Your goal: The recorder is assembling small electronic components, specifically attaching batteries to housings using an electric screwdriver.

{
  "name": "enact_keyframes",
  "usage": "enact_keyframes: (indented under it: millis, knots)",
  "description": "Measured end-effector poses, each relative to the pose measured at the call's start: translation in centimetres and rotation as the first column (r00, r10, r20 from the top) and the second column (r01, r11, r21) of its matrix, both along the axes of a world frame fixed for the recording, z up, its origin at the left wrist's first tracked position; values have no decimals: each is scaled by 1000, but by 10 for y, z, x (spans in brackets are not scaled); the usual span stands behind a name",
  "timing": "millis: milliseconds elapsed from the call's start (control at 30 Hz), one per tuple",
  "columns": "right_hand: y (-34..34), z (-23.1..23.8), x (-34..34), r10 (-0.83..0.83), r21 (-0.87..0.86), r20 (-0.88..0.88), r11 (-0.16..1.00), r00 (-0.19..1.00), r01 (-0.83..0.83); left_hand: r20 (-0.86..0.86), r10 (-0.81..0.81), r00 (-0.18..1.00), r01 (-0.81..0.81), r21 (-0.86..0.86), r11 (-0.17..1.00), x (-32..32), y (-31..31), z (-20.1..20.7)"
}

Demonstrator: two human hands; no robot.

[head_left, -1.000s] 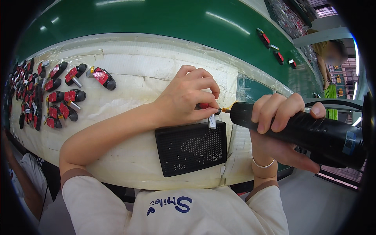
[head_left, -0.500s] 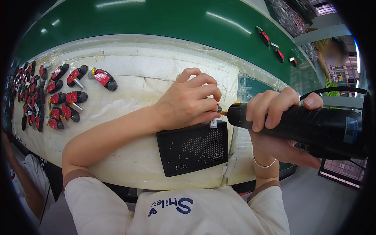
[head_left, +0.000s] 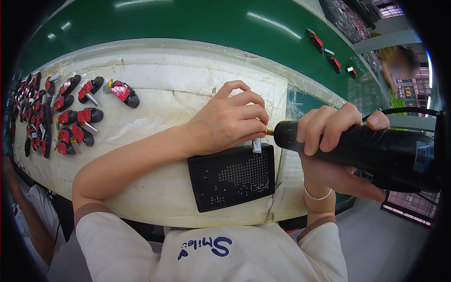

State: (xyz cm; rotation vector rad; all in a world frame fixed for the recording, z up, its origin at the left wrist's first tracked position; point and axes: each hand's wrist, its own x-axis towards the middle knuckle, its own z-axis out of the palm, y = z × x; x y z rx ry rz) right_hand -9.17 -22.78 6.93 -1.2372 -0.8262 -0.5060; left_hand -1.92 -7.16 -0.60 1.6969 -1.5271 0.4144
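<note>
My right hand (head_left: 331, 150) is wrapped round a black electric screwdriver (head_left: 390, 148), which lies almost level and points left. Its bit meets my left fingertips. My left hand (head_left: 232, 120) is curled closed over a small part that its fingers mostly hide; only a silver tab (head_left: 257, 145) sticks out beneath them. Just below that hand lies a black screw tray (head_left: 199, 178), a perforated plate with many tiny screws standing in its holes and some loose on top.
Many small black-and-red devices (head_left: 124, 93) with silver pieces lie on the left of the pale covered bench (head_left: 159, 101). Beyond it runs a green surface (head_left: 202, 28) carrying several similar devices (head_left: 334, 64). Another person (head_left: 399, 63) is at the far right; another person's arm (head_left: 28, 211) shows at the left.
My left hand has shifted very slightly right, towards the screwdriver. The screwdriver has tilted a touch, its tip end rising slightly. The tray and devices stay put.
</note>
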Motion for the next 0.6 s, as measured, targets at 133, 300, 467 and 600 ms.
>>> enact_keyframes:
  millis: [133,300,467,600]
  knots:
    - [-1,2,-1,5,-5,28,1000,1000,-5,5,41,999,-41,-11,999,0,1,0]
    - [2,2,-3,3,-1,36,1000,999,-3,7,31,1000,-31,-2,1000,-1,1,2]
    - [1,2,-2,7,-8,16,1000,1000,-7,51,50,997,-51,6,999,-1,1,0]
    - [0,1,-1,2,-21,12,1000,1000,-2,30,37,999,-38,42,998,-1,3,1]
